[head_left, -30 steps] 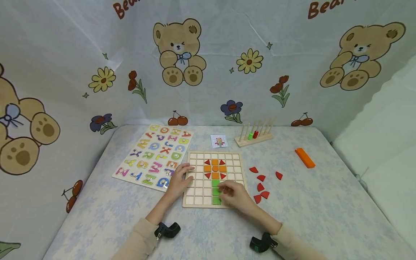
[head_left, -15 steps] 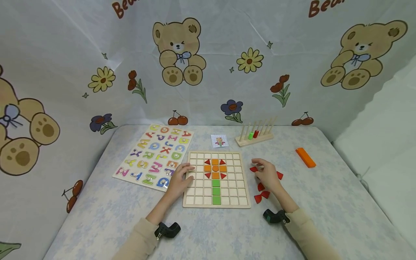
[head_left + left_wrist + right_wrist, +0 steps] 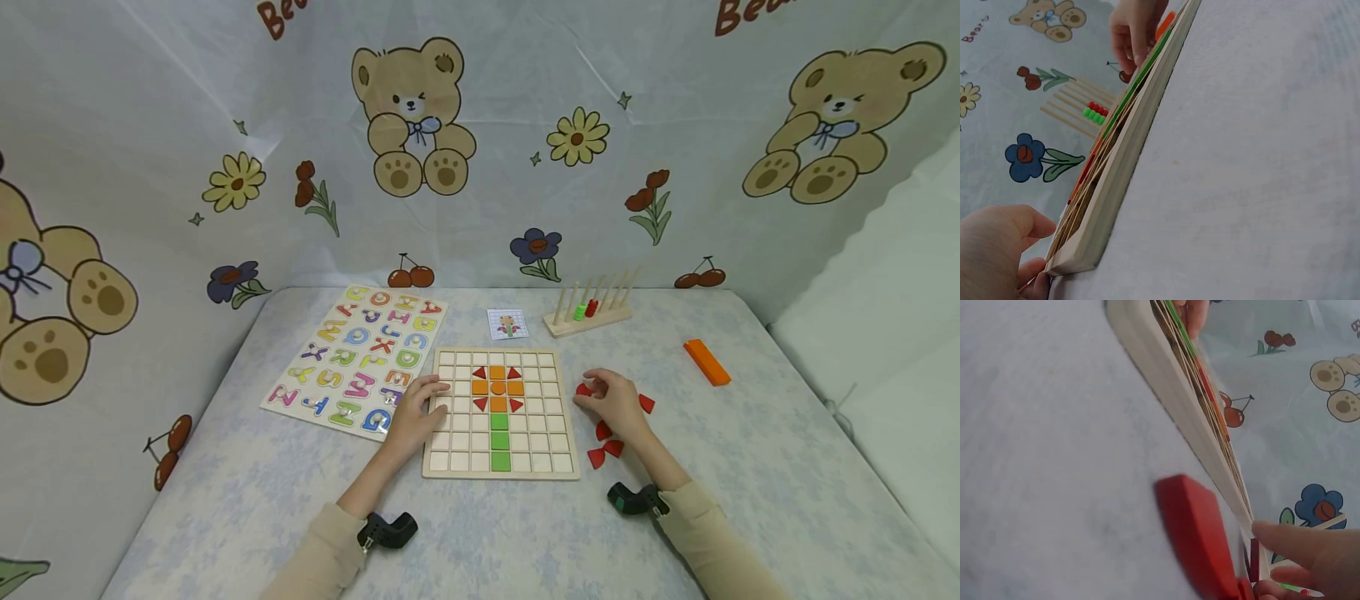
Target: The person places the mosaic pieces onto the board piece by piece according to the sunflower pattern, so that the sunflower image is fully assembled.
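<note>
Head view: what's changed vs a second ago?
Right grip moved rightward from the green squares and now pinches a red piece beside the board. Left grip stayed at the board's left edge; board and green squares unchanged.

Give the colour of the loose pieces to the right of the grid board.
The loose pieces are red, seen best in the head view.

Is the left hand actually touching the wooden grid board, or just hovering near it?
Touching. In the left wrist view, the left hand meets the wooden grid board, its lower fingers against the board's edge.
</note>
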`<control>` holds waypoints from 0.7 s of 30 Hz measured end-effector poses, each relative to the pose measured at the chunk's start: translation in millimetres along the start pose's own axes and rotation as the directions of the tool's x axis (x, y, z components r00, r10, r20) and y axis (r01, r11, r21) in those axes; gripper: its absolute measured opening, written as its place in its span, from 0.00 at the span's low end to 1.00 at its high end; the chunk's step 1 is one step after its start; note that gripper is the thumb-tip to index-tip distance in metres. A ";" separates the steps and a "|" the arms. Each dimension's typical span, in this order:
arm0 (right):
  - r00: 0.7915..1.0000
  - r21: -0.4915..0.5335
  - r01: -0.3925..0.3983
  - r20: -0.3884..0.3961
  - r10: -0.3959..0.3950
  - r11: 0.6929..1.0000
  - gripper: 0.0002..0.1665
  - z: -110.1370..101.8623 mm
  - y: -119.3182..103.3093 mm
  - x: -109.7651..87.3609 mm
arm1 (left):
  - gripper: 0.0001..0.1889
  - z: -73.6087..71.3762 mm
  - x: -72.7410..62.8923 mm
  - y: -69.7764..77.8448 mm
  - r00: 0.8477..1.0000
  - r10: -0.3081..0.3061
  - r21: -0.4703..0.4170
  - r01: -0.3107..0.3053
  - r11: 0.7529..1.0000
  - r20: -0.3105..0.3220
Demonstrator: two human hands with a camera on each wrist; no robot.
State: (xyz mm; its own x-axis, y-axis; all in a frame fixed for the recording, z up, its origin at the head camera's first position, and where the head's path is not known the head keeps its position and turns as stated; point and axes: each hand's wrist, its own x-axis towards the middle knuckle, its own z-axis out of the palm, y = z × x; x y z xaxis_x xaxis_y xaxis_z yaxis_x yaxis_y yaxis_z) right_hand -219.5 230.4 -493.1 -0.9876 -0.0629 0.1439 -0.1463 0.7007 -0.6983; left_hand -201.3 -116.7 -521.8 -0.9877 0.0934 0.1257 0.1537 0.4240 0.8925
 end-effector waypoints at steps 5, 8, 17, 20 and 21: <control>1.000 -0.013 0.016 0.000 -0.016 1.000 0.25 0.3 2.1 -0.9 | 0.17 0.0 0.1 -0.5 1.000 -0.002 -0.002 0.002 1.000 0.001; 0.997 -0.021 0.069 0.018 -0.069 0.997 0.27 -0.1 5.4 0.2 | 0.17 -0.1 0.4 0.0 1.000 -0.002 0.000 0.002 1.000 0.003; 0.992 0.031 0.123 0.021 -0.124 0.992 0.25 1.6 -0.3 0.0 | 0.18 -0.6 0.2 0.0 1.000 0.005 -0.001 -0.005 1.000 0.004; 0.990 0.070 0.139 0.013 -0.140 0.988 0.25 6.5 -14.6 -4.2 | 0.18 -0.4 0.2 -0.2 1.000 0.008 0.000 -0.008 1.000 0.004; 0.988 0.084 0.148 0.023 -0.150 0.985 0.25 9.0 -20.8 -6.2 | 0.18 -0.3 0.3 -0.3 1.000 0.008 0.001 -0.008 1.000 0.003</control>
State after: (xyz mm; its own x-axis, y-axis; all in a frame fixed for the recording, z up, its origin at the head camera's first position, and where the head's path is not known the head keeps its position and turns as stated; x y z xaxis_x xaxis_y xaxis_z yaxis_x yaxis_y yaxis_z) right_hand -210.8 209.8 -485.8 -0.9554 -0.1838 0.2310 -0.2950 0.6214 -0.7258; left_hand -201.6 -117.1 -521.9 -0.9862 0.0996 0.1319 0.1620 0.4242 0.8910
